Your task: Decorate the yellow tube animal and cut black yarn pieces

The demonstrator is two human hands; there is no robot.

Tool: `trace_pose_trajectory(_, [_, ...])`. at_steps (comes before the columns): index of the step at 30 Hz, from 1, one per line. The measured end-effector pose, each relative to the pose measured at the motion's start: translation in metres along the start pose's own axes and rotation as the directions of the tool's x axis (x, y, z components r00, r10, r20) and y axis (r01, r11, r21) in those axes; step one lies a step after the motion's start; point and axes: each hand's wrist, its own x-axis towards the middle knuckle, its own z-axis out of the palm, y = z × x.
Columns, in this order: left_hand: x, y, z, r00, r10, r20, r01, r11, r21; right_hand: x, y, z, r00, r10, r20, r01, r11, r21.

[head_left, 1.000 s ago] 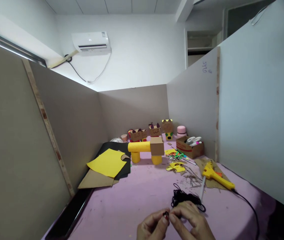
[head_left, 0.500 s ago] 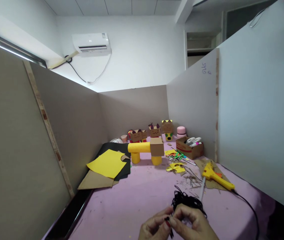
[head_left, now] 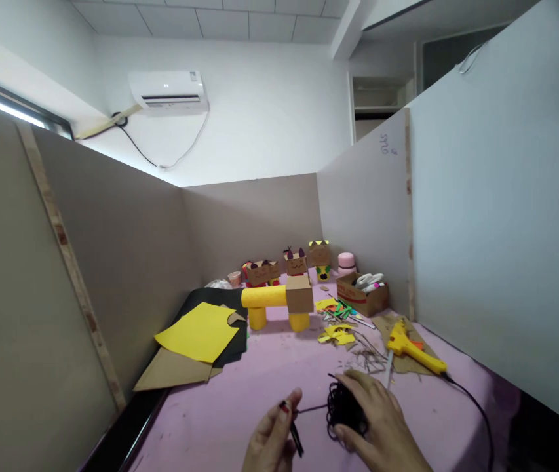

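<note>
A tangled bundle of black cord [head_left: 342,408] lies on the pink table [head_left: 240,419] near its front edge. My left hand [head_left: 272,440] pinches a loose end of that cord between thumb and fingers, and a taut strand runs from it to the bundle. My right hand [head_left: 377,426] rests over the bundle, fingers curled around its right side and holding it down.
A yellow glue gun [head_left: 409,347] with a black cable lies right of the hands. A yellow-tube and cardboard figure [head_left: 282,301] stands mid-table, paper scraps [head_left: 338,331] beside it, yellow, black and brown sheets [head_left: 195,337] at left, a small cardboard box [head_left: 362,295] and cardboard animals behind. Partition walls enclose three sides.
My hands were together over a cord end; now they have drawn apart, the left pulling a strand leftward and the right moved onto the bundle. The camera has shifted slightly.
</note>
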Motion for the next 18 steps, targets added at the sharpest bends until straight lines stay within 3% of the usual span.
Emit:
trace_pose_trajectory(3, [-0.002,0.013,0.008,0.999,0.013,-0.037,-0.015,0.998,-0.055,0.008,0.012,0.0,0.996,0.056,0.066,-0.048,0.991,-0.126])
trace_pose_trajectory(9, [-0.013,0.061,0.026,0.984,0.111,-0.142,-0.13,0.983,-0.131,0.02,0.009,-0.001,0.999,0.002,0.05,0.002,0.998,-0.064])
trace_pose_trajectory(18, [-0.012,0.124,0.013,0.93,0.248,-0.27,-0.329,0.891,-0.314,0.031,0.006,-0.015,0.999,0.003,-0.051,-0.008,0.994,-0.106])
